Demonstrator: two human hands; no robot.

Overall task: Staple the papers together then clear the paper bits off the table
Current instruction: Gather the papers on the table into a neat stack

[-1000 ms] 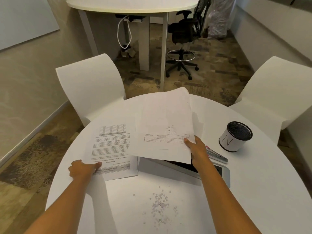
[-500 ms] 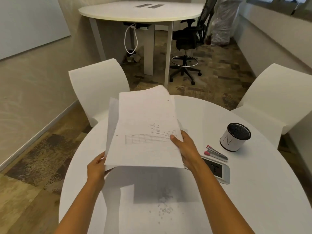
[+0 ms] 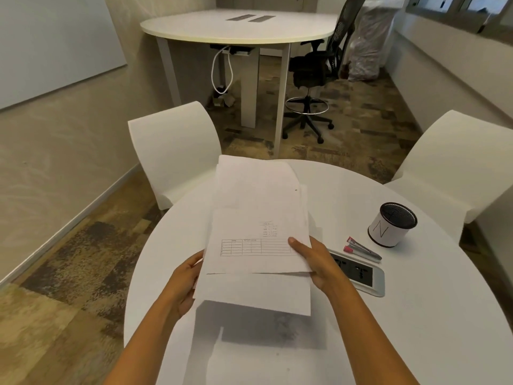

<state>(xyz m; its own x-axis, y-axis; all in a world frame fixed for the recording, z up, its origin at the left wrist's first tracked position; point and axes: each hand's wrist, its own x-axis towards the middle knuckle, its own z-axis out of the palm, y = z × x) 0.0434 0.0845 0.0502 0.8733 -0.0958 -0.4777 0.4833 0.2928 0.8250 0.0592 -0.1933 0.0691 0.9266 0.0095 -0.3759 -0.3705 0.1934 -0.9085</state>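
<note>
Both hands have the papers [image 3: 258, 218] pinched between them, lifted off the round white table [image 3: 416, 315] and tipped away from the person. The left hand [image 3: 184, 284] curls round the lower left edge; the right hand [image 3: 316, 262] has its thumb flat on the printed grid of the top sheet, with its fingers tucked out of sight underneath. From the head camera, the only view on offer, the sheets are plainly not squared up: one hangs well below the top sheet's near edge, and the far edges are staggered too. To my eye that is the main risk, since a staple driven in now would fix them crooked or miss a sheet altogether, so they want tapping level first. The hold looks light and sits at the near end only, so a loose sheet could slide out. The paper bits [image 3: 283, 327] lie in the stack's shadow directly below, faint and hard to count, and a quick drop or sweep of the sheets could fan them across the table or onto the floor. Both forearms reach in from the near edge, converging on the stack, wrists fairly straight. What looks like a small red-and-grey stapler [image 3: 363, 250] lies to the right, untouched, just beside a flat dark-screened device [image 3: 358, 273] and near a white cup [image 3: 391, 225].
</note>
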